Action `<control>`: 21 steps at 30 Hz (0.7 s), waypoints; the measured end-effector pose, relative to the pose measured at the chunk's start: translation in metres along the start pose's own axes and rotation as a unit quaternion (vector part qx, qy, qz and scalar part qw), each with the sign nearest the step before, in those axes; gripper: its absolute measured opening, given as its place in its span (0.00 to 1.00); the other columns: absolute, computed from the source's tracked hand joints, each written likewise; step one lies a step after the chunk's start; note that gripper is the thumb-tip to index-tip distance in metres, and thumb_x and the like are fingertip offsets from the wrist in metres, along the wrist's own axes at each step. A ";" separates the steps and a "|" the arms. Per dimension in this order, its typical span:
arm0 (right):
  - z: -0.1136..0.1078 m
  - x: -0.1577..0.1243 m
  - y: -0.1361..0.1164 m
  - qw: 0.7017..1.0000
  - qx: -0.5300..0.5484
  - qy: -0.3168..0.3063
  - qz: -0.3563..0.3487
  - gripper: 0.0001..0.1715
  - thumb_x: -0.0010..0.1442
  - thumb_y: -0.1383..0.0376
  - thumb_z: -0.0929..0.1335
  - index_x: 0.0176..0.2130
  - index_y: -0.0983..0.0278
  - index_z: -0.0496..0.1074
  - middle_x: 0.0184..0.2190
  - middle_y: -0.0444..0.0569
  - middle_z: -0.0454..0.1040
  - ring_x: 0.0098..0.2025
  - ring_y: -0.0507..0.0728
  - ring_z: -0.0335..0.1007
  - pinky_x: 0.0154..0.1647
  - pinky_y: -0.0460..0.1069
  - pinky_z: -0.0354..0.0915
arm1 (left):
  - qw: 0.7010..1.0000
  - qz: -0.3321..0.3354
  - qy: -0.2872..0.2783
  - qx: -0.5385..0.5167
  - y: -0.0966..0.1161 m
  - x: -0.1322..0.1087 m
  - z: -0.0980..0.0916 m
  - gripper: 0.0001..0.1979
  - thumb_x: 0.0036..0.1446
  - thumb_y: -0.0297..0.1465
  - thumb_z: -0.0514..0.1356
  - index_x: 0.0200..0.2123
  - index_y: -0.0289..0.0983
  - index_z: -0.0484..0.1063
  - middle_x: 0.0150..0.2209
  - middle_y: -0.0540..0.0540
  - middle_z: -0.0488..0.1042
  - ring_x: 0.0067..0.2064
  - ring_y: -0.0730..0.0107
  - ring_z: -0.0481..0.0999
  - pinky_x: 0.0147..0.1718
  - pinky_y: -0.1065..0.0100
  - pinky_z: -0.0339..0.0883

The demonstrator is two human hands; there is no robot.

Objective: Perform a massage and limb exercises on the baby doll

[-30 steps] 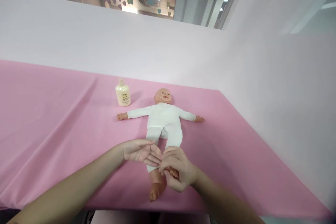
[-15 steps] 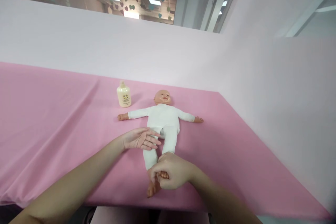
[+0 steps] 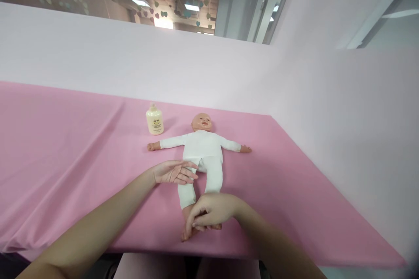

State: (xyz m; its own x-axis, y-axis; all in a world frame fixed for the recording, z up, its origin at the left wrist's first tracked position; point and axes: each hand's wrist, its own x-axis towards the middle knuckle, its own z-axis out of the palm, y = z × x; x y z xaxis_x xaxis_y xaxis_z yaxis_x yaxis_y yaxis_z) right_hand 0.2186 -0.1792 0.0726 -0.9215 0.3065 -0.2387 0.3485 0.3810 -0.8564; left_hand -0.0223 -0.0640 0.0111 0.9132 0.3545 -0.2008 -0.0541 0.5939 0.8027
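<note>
A baby doll [image 3: 203,144] in a white suit lies on its back on the pink cover, its head away from me and its arms spread. My left hand [image 3: 176,171] is open, palm up, with its fingers over the doll's thigh on the left side. Over the doll's lower legs is my right hand [image 3: 212,210], back of the hand up. Its fingers hang loosely apart and reach down by the doll's left-side foot [image 3: 185,234]. The toes of the other foot peek out beneath my right palm; the ankle there is hidden.
A cream-coloured bottle [image 3: 155,121] with a pump top stands left of the doll's head. The pink cover [image 3: 81,152] has folds on the left. White walls [image 3: 131,61] border the surface at the back and right, with a window above the back one.
My right hand has loosened from the foot it was wrapped around, and its fingers have moved toward the other foot. The leg it held now lies slightly farther right. My left hand has barely moved.
</note>
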 end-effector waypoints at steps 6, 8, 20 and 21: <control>-0.009 -0.007 0.009 0.983 0.182 -0.007 -0.020 0.15 0.66 0.62 0.68 0.47 0.70 0.75 0.21 0.38 0.68 0.20 0.45 0.66 0.23 0.40 0.63 | 0.999 0.018 -0.026 0.015 0.000 -0.001 -0.004 0.33 0.63 0.46 0.59 0.64 0.31 0.64 0.58 0.29 0.74 0.54 0.51 0.79 0.50 0.61 0.70; -0.014 -0.009 0.017 0.969 0.238 0.024 -0.068 0.19 0.62 0.57 0.71 0.44 0.71 0.75 0.21 0.39 0.69 0.21 0.47 0.67 0.25 0.42 0.65 | 0.999 0.024 -0.034 0.016 0.000 -0.001 -0.005 0.34 0.62 0.47 0.61 0.63 0.32 0.64 0.58 0.30 0.74 0.54 0.51 0.79 0.50 0.61 0.69; -0.083 -0.047 0.119 0.702 -0.019 0.712 -0.015 0.19 0.65 0.56 0.62 0.44 0.69 0.73 0.43 0.55 0.77 0.47 0.56 0.74 0.48 0.50 0.69 | 0.996 0.071 -0.044 0.016 -0.001 -0.001 -0.016 0.34 0.66 0.45 0.56 0.67 0.31 0.58 0.61 0.30 0.71 0.56 0.53 0.78 0.53 0.60 0.68; -0.088 -0.055 0.126 0.676 -0.028 0.736 0.018 0.18 0.63 0.59 0.65 0.47 0.67 0.73 0.49 0.58 0.75 0.53 0.59 0.71 0.54 0.53 0.67 | 0.996 0.081 -0.045 0.015 0.000 -0.001 -0.017 0.33 0.66 0.45 0.56 0.67 0.32 0.58 0.61 0.30 0.71 0.56 0.53 0.78 0.54 0.60 0.68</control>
State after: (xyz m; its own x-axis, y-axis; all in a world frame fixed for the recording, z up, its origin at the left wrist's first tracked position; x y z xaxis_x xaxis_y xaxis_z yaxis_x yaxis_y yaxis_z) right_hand 0.3286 -0.0717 0.0177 0.2436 0.8367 0.4905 0.4105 0.3692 -0.8337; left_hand -0.0307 -0.0522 0.0012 0.9260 0.3771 -0.0175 -0.1926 0.5119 0.8372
